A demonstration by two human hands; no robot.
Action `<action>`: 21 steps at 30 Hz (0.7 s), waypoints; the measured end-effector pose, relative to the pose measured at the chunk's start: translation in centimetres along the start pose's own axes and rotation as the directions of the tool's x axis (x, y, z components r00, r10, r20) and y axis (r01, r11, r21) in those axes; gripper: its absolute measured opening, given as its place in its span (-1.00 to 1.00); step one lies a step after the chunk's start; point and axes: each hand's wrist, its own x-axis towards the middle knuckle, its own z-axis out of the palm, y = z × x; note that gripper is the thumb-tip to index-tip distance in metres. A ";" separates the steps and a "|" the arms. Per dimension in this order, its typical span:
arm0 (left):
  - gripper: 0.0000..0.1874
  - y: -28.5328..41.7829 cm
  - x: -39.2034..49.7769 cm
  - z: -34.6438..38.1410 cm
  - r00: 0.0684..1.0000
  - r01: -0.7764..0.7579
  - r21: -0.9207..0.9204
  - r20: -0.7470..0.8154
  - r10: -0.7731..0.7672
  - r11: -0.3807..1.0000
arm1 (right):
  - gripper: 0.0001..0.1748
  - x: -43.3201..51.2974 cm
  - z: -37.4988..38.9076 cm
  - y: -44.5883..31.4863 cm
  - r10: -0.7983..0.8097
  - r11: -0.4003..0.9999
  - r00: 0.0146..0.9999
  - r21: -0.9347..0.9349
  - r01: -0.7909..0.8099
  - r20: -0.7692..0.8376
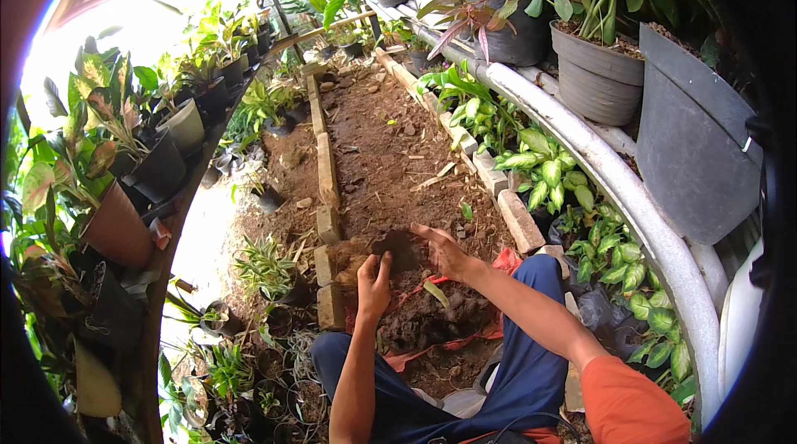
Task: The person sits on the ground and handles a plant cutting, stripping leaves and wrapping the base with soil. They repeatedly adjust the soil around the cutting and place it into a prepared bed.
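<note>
My left hand [375,285] grips the near edge of a dark brown, soil-coloured piece [398,248], possibly a small pot or bag, with the thumb on top. At its right side is my right hand [445,252], fingers spread and slightly bent; whether they touch the piece I cannot tell. Below both hands, a heap of dark soil [436,319] lies on a red plastic sheet [405,360] between my knees. A yellow-green strip [436,293] rests on the heap. Brown fibrous material [348,263] is left of the held piece.
Bricks [329,223] and more bricks on the right [520,220] edge the soil bed [398,176]. Potted plants [274,270] stand close on the left. A white pipe [579,157] curves along the right, beside large pots [598,73]. A plant shelf [180,226] runs along the left.
</note>
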 end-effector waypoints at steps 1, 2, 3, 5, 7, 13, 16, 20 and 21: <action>-0.63 -0.2 0.1 0.3 0.997 0.002 0.015 -0.071 -0.001 1.000 | -0.09 -0.2 0.3 0.3 0.034 0.973 0.998 0.226 -0.043 0.043; -0.65 -0.5 0.1 0.6 0.998 0.015 -0.054 -0.068 -0.019 0.998 | 0.03 -0.2 0.5 0.5 -0.004 0.991 0.994 0.130 -0.009 0.105; -0.67 -0.8 0.1 0.8 0.996 0.045 -0.100 -0.073 -0.052 0.994 | 0.04 -0.1 0.6 0.7 -0.013 0.996 1.000 -0.093 0.014 0.018; -0.70 -1.4 0.1 0.8 0.994 0.092 -0.123 -0.046 -0.098 0.988 | 0.05 0.3 0.9 0.9 -0.092 0.857 0.992 -0.514 0.035 -0.086; -0.71 -2.1 0.1 0.3 0.989 0.147 -0.053 0.008 -0.147 0.988 | -0.04 0.4 0.9 1.1 -0.220 0.823 0.970 -0.554 0.129 -0.100; -0.62 -3.2 -0.2 0.2 0.966 -0.126 0.373 -0.165 0.199 0.919 | -0.19 -0.5 0.5 0.0 -0.349 0.719 0.931 -0.607 0.338 0.106; -0.63 -1.9 -0.5 -0.1 1.000 -0.002 -0.010 0.008 0.002 1.000 | -0.35 -0.9 0.4 -0.7 -0.297 0.741 0.934 -0.569 0.357 0.199; -0.62 -0.6 -0.9 0.3 0.998 0.065 -0.040 0.004 -0.065 0.997 | -0.47 -0.8 0.4 -0.8 -0.221 0.714 0.954 -0.633 0.299 0.202; -0.62 -0.7 -1.0 0.5 0.996 0.090 -0.059 -0.009 -0.091 0.994 | -0.48 -0.6 0.4 -0.7 -0.174 0.685 0.969 -0.686 0.246 0.173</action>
